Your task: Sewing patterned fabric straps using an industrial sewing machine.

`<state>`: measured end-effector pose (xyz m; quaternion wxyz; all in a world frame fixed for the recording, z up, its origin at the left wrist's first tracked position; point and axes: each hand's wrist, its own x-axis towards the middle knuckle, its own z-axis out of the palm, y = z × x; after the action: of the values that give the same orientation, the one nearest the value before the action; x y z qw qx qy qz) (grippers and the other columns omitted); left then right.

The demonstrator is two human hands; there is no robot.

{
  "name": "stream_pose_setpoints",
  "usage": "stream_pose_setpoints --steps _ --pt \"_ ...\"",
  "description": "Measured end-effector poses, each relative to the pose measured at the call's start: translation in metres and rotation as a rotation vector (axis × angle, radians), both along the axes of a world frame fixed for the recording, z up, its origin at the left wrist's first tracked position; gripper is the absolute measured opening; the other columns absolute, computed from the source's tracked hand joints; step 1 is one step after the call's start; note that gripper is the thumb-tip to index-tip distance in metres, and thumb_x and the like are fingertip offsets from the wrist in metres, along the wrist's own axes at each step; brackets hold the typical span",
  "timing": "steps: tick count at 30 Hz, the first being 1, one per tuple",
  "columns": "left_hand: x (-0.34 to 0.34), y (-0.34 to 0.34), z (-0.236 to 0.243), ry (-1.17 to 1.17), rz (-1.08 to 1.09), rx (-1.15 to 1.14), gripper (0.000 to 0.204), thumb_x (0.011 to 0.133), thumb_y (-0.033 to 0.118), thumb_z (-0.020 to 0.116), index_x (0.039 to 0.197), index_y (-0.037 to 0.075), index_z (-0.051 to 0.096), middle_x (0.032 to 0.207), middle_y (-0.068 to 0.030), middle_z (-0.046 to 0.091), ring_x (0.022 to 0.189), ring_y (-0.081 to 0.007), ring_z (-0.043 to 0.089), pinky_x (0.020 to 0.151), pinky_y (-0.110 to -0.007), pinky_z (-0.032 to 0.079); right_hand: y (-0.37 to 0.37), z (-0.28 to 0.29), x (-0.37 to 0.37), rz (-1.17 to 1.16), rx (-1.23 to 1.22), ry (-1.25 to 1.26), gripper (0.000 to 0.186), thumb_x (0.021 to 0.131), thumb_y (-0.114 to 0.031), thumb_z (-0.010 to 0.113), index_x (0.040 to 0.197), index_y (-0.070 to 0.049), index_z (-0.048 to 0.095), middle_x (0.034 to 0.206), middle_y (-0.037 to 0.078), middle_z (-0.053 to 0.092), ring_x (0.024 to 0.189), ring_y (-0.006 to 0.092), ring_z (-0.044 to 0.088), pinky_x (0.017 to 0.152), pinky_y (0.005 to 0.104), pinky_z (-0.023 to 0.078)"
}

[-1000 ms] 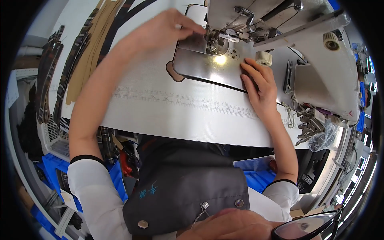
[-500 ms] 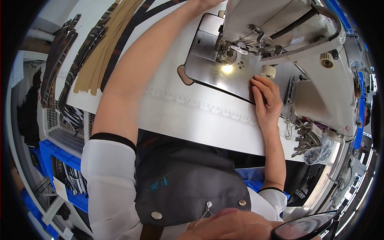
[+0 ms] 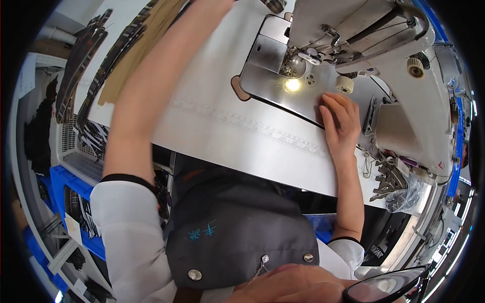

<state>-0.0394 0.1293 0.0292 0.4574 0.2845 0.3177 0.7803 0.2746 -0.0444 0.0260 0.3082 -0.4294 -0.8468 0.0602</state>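
Bench (image 3: 242,146): smooth, matt pale laminate, with a printed ruler strip along it.
Needle plate (image 3: 283,86): polished metal, glossy, throwing back the lamp's glare.
Sewing machine (image 3: 404,65): cream painted body, satin sheen; bare metal levers and thread guides.
Knobs (image 3: 345,84): cream plastic, ribbed.
Strips (image 3: 126,55): tan and dark pieces, probably cloth or leather; too blurred to tell.
Crate (image 3: 60,187): blue plastic, hard.
Apron (image 3: 237,237): dark matt cloth with shiny metal studs.
Sleeve (image 3: 131,232): white woven cloth, matt.
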Motion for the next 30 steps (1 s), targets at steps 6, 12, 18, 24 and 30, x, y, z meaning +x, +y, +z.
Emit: stream_pose_setpoints --steps 6,12,18,24,30 --pt "-0.006 -0.249 -0.001 -0.582 -0.671 -0.269 0.019 0.1 0.017 0.054 0.107 0.001 0.061 0.101 -0.0076 0.066 0.093 -0.0177 0.066 0.09 -0.03 0.054 -0.044 0.0 -0.082 0.239 0.109 0.026 0.071 0.069 -0.008 0.079 0.135 -0.002 0.051 0.142 0.017 0.047 0.13 0.036 0.046 0.103 0.0441 0.041" --pt "0.02 -0.329 0.024 -0.252 -1.225 -0.517 0.046 0.1 0.018 0.054 0.141 0.0 0.043 0.143 -0.0148 0.05 0.129 -0.0196 0.05 0.099 -0.029 0.045 -0.033 0.0 -0.09 0.323 0.113 -0.1 0.042 0.076 -0.005 0.061 0.118 -0.004 0.063 0.111 0.011 0.067 0.109 0.0289 0.063 0.095 0.0458 0.048" --pt "-0.086 -0.273 0.063 1.002 -0.852 -0.519 0.02 0.09 0.018 0.065 0.102 0.004 0.072 0.09 -0.0079 0.074 0.083 -0.0162 0.07 0.078 -0.03 0.054 -0.007 0.007 -0.035 -0.007 0.279 -0.434 0.046 0.073 -0.004 0.064 0.118 -0.012 0.066 0.113 0.007 0.066 0.1 0.0273 0.063 0.09 0.0449 0.049" --pt "-0.148 -0.193 0.037 1.948 0.018 -0.325 0.017 0.088 0.018 0.06 0.089 0.002 0.066 0.083 -0.0142 0.066 0.081 -0.0302 0.065 0.07 -0.038 0.05 0.005 -0.005 -0.016 -0.097 0.171 -0.232 0.048 0.079 0.002 0.058 0.125 -0.01 0.064 0.122 0.01 0.064 0.098 0.0285 0.061 0.087 0.0339 0.048" --pt "-0.164 -0.166 0.016 2.152 -0.008 -0.376 0.017 0.088 0.017 0.06 0.091 0.001 0.063 0.084 -0.0143 0.064 0.083 -0.0303 0.064 0.072 -0.04 0.05 0.006 -0.008 -0.009 -0.102 0.126 -0.216 0.047 0.08 0.007 0.054 0.123 -0.007 0.065 0.129 0.011 0.062 0.095 0.0256 0.061 0.085 0.0325 0.049"
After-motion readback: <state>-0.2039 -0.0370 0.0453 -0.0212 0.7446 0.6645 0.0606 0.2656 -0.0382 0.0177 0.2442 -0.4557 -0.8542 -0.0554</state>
